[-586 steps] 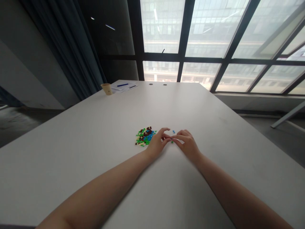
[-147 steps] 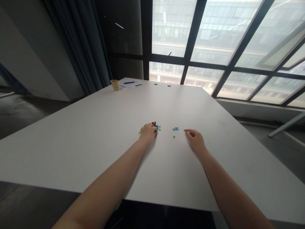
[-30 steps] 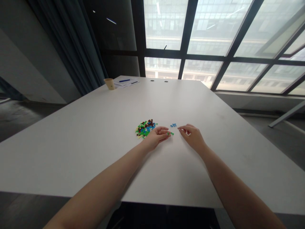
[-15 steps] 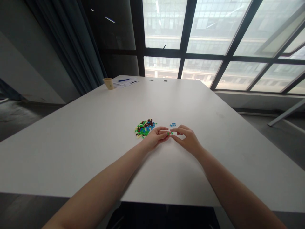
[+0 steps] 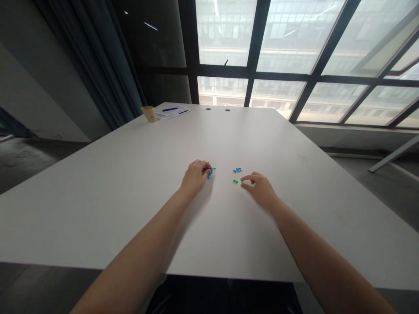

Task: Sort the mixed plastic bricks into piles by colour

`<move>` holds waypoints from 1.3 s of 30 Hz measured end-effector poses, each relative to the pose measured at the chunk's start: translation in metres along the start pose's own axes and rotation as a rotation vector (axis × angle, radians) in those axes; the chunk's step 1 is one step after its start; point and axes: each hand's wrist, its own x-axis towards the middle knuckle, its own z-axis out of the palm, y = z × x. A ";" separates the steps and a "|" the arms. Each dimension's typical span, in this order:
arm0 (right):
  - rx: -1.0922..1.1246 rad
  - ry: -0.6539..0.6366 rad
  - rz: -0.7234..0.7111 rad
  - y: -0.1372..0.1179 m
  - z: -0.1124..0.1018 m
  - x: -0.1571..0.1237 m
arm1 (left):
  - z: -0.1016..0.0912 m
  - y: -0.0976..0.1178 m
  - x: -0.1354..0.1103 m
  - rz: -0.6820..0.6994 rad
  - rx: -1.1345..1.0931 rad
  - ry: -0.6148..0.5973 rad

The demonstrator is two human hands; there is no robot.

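My left hand [image 5: 194,178] is over the pile of small coloured building blocks [image 5: 210,173], covering most of it. Its fingers curl down among the pieces, and whatever they pinch is hidden. Blue and dark brown blocks show past the fingertips, with a green one just beyond. To the right, my right hand [image 5: 260,186] pinches a small green block [image 5: 242,181] between thumb and index finger, close to the tabletop. Several green blocks [image 5: 235,181] lie just left of those fingertips. Behind them sits a small group of blue blocks [image 5: 237,170].
The white table [image 5: 131,209] reaches toward the windows. A paper cup [image 5: 149,114] stands at its far left edge, beside papers [image 5: 166,114] with a blue pen [image 5: 170,109] on them. Two dark round discs [image 5: 227,110] are at the far edge.
My left hand has moved left from beside the right hand to the pile. My right hand has shifted slightly right, and green blocks now lie on the table where the hands met.
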 end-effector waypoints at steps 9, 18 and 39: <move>-0.104 -0.036 0.123 0.002 0.010 0.003 | -0.044 -0.007 -0.006 -0.386 0.434 -0.439; -0.049 0.119 0.107 0.017 -0.014 0.007 | -0.026 -0.020 -0.008 -0.233 0.308 -0.376; -0.030 0.065 0.090 0.004 -0.014 0.002 | -0.016 -0.010 -0.002 -0.142 -0.255 -0.037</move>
